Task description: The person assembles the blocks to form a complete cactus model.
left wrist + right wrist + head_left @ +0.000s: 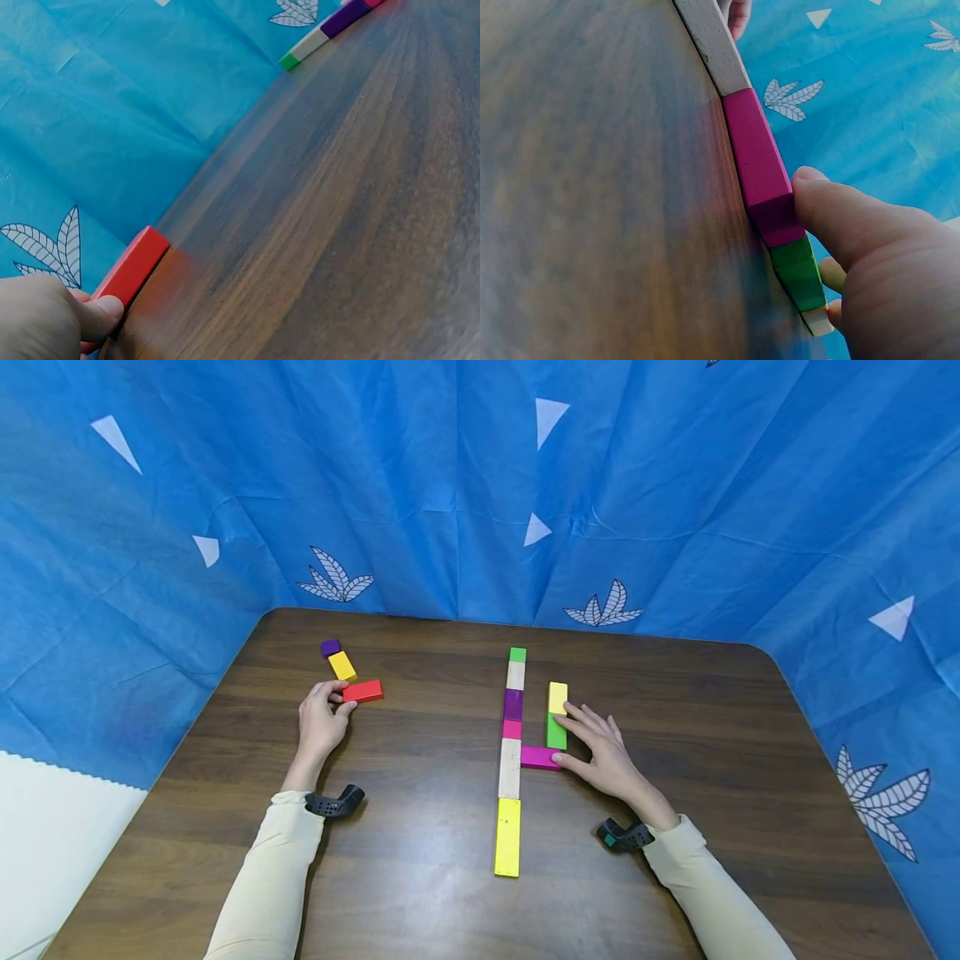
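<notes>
At the table's left, my left hand pinches the near end of a red block between thumb and fingers; the left wrist view shows the thumb against its side. My right hand touches a short branch of blocks with fairly straight fingers. Its thumb rests at the right end of a magenta block, and its fingertips lie beside a green block and a pale yellow block. The magenta block butts against a whitish block in a long straight row.
The row runs from a small green block at the back, past a purple block and a pink block, to a long yellow block in front. A yellow-orange block and a dark purple block lie behind the red one.
</notes>
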Action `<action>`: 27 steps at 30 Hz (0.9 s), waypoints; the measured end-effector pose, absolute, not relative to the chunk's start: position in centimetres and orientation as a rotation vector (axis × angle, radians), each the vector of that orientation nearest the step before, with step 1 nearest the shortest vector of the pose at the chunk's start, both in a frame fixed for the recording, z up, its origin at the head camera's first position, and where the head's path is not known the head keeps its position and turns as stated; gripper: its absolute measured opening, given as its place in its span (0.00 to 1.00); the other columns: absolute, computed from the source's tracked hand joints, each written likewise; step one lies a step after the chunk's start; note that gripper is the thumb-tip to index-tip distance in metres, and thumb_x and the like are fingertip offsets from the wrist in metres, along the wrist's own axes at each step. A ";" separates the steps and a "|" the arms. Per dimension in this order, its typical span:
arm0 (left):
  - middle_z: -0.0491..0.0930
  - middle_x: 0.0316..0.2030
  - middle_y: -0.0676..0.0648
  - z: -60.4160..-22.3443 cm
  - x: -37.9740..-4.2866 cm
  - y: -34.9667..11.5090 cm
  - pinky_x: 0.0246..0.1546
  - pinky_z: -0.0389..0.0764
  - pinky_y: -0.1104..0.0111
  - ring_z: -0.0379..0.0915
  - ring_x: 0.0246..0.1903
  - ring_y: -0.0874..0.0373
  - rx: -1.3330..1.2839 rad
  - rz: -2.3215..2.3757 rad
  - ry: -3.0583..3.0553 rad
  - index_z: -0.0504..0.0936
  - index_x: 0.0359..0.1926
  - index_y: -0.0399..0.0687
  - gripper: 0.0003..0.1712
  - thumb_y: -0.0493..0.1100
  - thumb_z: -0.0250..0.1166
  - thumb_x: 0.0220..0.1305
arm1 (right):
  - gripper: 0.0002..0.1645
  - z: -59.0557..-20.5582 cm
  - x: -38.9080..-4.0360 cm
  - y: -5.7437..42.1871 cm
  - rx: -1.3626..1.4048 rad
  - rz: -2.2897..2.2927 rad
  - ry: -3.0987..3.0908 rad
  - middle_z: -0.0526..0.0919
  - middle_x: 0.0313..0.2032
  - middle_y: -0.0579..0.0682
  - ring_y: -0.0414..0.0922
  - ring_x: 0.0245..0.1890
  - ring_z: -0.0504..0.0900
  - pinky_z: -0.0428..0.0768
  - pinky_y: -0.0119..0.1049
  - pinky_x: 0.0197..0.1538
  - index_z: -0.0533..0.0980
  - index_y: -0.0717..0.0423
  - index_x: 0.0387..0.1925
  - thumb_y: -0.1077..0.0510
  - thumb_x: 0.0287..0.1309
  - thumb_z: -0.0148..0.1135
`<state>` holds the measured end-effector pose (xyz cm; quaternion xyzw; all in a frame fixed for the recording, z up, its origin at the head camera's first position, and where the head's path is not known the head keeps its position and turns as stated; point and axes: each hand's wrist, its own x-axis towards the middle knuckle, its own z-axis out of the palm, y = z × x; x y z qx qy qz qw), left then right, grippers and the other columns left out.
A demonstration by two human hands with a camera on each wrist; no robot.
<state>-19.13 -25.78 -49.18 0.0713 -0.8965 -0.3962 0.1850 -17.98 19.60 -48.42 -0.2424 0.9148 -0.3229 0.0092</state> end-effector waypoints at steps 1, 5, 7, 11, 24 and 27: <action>0.78 0.43 0.35 -49.1 -19.2 -25.6 0.50 0.66 0.57 0.74 0.41 0.43 0.193 -1.119 -2.522 0.79 0.50 0.30 0.17 0.30 0.66 0.60 | 0.39 -48.4 -18.0 19.6 -0.754 -1.005 2.859 0.60 0.74 0.55 0.61 0.75 0.51 0.36 0.70 0.70 0.68 0.48 0.68 0.45 0.57 0.68; 0.78 0.40 0.35 -48.4 -19.2 -24.6 0.43 0.70 0.63 0.76 0.38 0.44 0.147 -1.133 -2.522 0.80 0.49 0.31 0.17 0.29 0.67 0.58 | 0.39 -48.4 -17.9 19.7 -0.741 -0.980 2.865 0.60 0.74 0.54 0.60 0.75 0.51 0.35 0.70 0.70 0.68 0.47 0.69 0.44 0.58 0.67; 0.79 0.39 0.35 -48.1 -19.3 -23.9 0.40 0.73 0.64 0.76 0.37 0.44 0.108 -1.144 -2.525 0.80 0.49 0.31 0.17 0.29 0.68 0.57 | 0.39 -48.5 -17.9 19.7 -0.737 -0.975 2.869 0.60 0.74 0.54 0.59 0.75 0.51 0.35 0.70 0.70 0.68 0.47 0.69 0.45 0.58 0.67; 0.80 0.38 0.36 -47.6 -19.6 -22.0 0.38 0.76 0.63 0.77 0.37 0.46 -0.011 -1.153 -2.542 0.81 0.48 0.31 0.17 0.29 0.68 0.57 | 0.39 -48.5 -17.8 19.7 -0.737 -0.974 2.878 0.60 0.73 0.55 0.61 0.75 0.51 0.36 0.70 0.70 0.68 0.48 0.68 0.45 0.57 0.68; 0.80 0.40 0.39 -46.9 -21.5 -14.7 0.40 0.80 0.59 0.77 0.38 0.49 -0.239 -1.282 -2.560 0.82 0.47 0.33 0.16 0.28 0.68 0.56 | 0.39 -48.5 -18.0 19.5 -0.734 -0.997 2.857 0.59 0.74 0.53 0.60 0.75 0.51 0.35 0.69 0.71 0.68 0.48 0.69 0.45 0.58 0.67; 0.81 0.40 0.40 -47.2 -21.7 -13.4 0.39 0.80 0.61 0.77 0.37 0.50 -0.269 -1.296 -2.553 0.82 0.46 0.34 0.16 0.27 0.69 0.54 | 0.39 -48.4 -18.0 19.5 -0.735 -0.997 2.858 0.59 0.74 0.53 0.60 0.75 0.51 0.35 0.69 0.71 0.68 0.48 0.69 0.45 0.57 0.68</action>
